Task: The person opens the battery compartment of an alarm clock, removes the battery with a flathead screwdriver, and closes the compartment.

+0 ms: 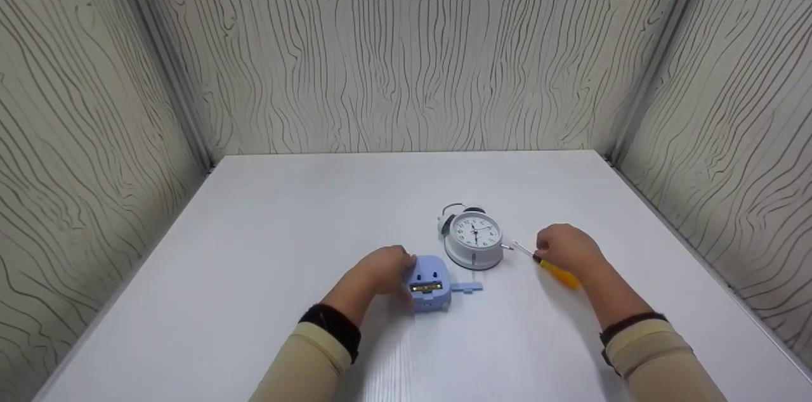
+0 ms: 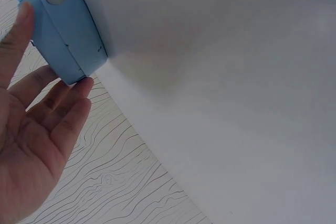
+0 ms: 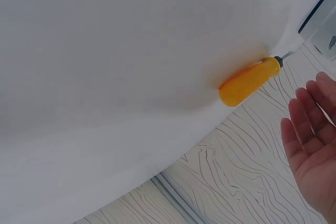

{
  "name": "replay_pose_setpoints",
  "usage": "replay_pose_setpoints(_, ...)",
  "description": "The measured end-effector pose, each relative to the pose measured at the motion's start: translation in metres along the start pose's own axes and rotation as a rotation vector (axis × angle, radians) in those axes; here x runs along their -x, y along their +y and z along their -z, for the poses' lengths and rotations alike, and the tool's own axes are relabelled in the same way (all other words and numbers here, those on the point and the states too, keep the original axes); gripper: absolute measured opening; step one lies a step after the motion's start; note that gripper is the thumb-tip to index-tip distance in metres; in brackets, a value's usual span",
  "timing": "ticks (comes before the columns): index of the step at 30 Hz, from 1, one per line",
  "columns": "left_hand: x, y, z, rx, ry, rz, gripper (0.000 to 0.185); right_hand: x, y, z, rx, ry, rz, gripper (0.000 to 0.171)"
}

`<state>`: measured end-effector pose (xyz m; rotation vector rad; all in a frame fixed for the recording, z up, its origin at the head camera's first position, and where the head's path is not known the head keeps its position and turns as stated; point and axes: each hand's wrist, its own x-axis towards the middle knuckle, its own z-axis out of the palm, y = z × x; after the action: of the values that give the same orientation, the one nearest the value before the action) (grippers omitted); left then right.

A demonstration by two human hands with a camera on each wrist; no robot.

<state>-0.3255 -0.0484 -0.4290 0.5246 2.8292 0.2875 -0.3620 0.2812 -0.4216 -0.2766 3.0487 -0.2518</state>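
A small light-blue device [image 1: 430,285] lies on the white table [image 1: 285,231], its battery bay uncovered and facing up. My left hand [image 1: 388,269] rests against its left side; in the left wrist view the fingers [image 2: 63,103] are straight and touch the edge of the blue device [image 2: 60,24]. A loose blue cover piece [image 1: 467,288] lies just to the right of the device. A yellow-handled screwdriver [image 1: 558,273] lies flat on the table. My right hand [image 1: 566,248] hovers just over it, and in the right wrist view the hand [image 3: 312,140] is spread apart from the screwdriver [image 3: 249,81].
A white twin-bell alarm clock [image 1: 473,238] lies face up between the two hands, with the screwdriver's tip pointing at it. Wood-grain walls [image 1: 406,40] close in the table at the back and on both sides.
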Motion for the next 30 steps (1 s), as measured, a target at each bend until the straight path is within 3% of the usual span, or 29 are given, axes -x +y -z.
replay_pose_setpoints(17, 0.000, 0.000, 0.000, 0.005, -0.002, 0.004, 0.082, 0.003, 0.013, 0.001, 0.019, -0.056, -0.062, 0.014)
replay_pose_setpoints(30, 0.003, 0.000, 0.001, -0.008, 0.037, -0.039, 0.077, 0.003, 0.017, -0.011, 0.046, -0.138, -0.092, 0.013)
